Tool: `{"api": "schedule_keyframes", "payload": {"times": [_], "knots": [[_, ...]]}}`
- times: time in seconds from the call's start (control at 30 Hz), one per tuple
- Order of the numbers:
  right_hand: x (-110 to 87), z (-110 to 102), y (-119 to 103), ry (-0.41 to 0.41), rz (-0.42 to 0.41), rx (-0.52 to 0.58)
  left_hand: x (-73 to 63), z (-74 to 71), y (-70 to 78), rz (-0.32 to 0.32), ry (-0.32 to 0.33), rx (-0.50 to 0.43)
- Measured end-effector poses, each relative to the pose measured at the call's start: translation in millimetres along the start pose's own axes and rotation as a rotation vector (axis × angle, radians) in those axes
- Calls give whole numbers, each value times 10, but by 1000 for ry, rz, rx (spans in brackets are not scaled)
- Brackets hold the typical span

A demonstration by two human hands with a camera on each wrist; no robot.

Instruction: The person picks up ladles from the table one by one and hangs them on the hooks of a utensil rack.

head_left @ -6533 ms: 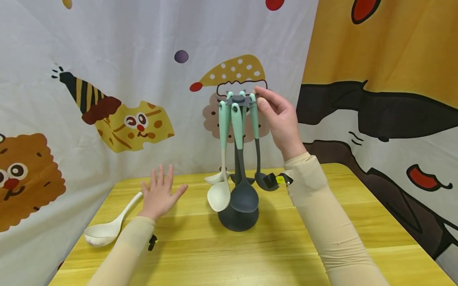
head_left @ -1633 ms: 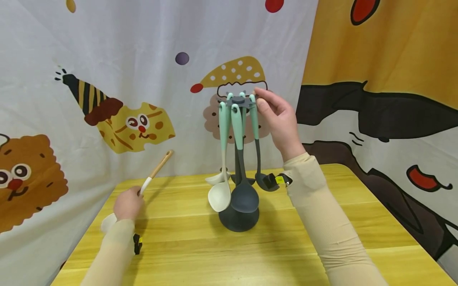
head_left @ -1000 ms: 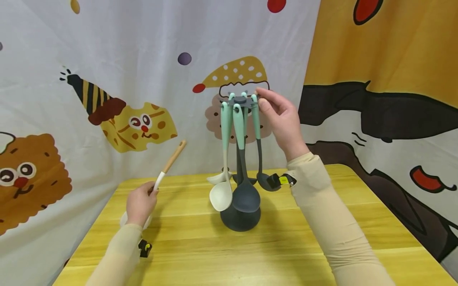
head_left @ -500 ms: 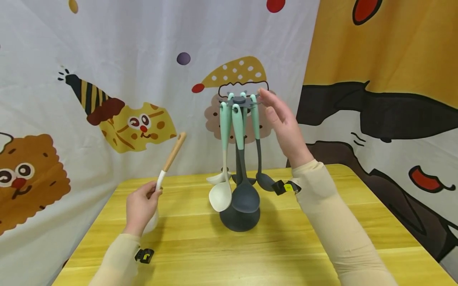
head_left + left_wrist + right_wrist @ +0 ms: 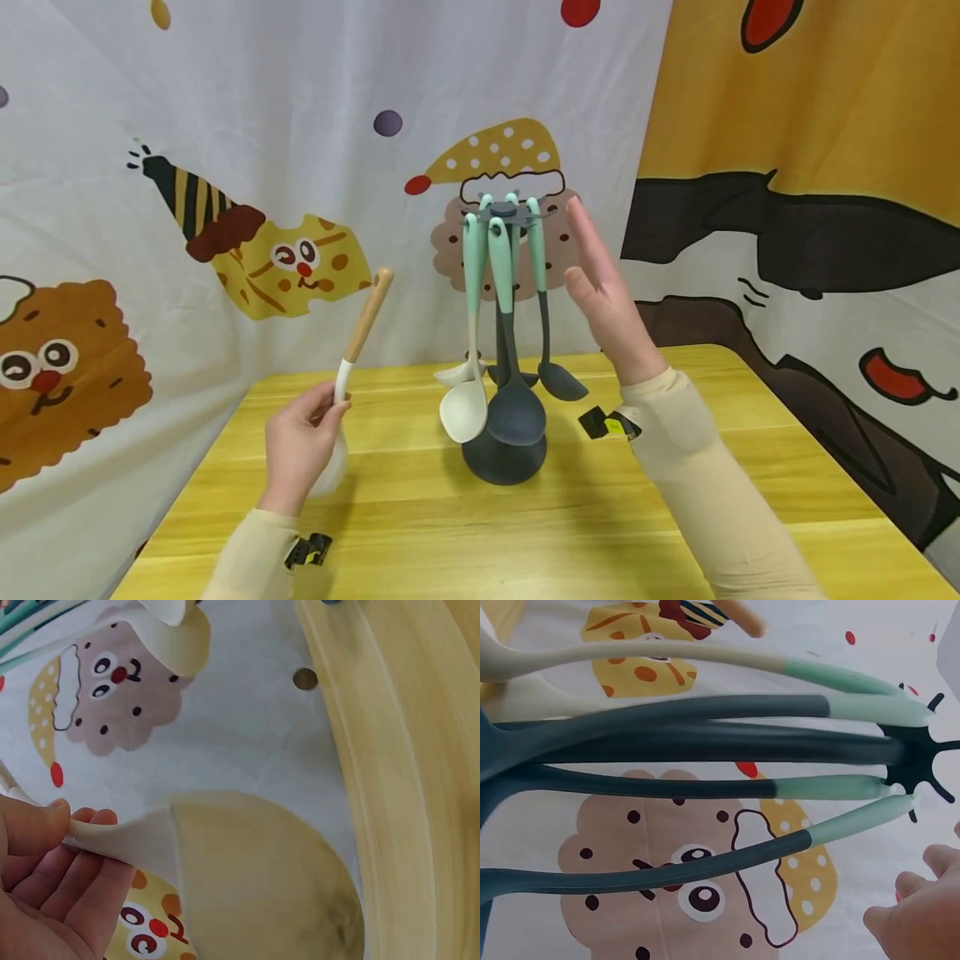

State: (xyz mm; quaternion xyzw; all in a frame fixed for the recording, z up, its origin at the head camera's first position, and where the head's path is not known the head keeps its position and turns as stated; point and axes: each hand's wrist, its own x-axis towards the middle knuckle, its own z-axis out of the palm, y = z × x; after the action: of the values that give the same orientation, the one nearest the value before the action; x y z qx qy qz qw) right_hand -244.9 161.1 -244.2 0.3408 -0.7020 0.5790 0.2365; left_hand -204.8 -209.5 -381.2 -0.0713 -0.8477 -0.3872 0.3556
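My left hand [image 5: 302,446] pinches a white ladle with a wooden handle [image 5: 367,321] by its white neck, over the left of the table. The handle points up and tilts right; in the head view the hand partly hides the bowl. The left wrist view shows the bowl [image 5: 262,877] large. My right hand [image 5: 613,304] is raised, fingers straight, just right of a dark utensil stand [image 5: 504,467] and apart from it. From the stand's hooked top hang several green-handled utensils, among them a cream ladle [image 5: 463,412] and a dark ladle [image 5: 517,414] in front.
The wooden table [image 5: 465,542] carries the stand near its middle. A printed curtain [image 5: 300,100] with cartoon figures hangs right behind the table and along its sides. In the right wrist view the stand's hooked top [image 5: 915,754] has bare prongs.
My left hand has taken up the white ladle from the table at the left, brought it rightward and raised its handle. My right hand has let go at the stand's top and moved right.
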Motion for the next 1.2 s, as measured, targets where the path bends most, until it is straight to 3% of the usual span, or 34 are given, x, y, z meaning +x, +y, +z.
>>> {"api": "schedule_keyframes", "payload": {"times": [0.27,0.43,0.63,0.87,1.2], "knots": [[-219,71,-40,19,-37,-23,-106,10,138,31,32,-107],[-313,140,-98,56,-79,-48,-193,25,282,68,26,-261],[-406,259,-168,96,-187,-72,-264,55,495,98,8,-413],[-470,386,-230,84,-269,-85,-353,115,697,139,0,-502],[-584,575,-279,98,-260,-124,-384,215,933,151,12,-581]]}}
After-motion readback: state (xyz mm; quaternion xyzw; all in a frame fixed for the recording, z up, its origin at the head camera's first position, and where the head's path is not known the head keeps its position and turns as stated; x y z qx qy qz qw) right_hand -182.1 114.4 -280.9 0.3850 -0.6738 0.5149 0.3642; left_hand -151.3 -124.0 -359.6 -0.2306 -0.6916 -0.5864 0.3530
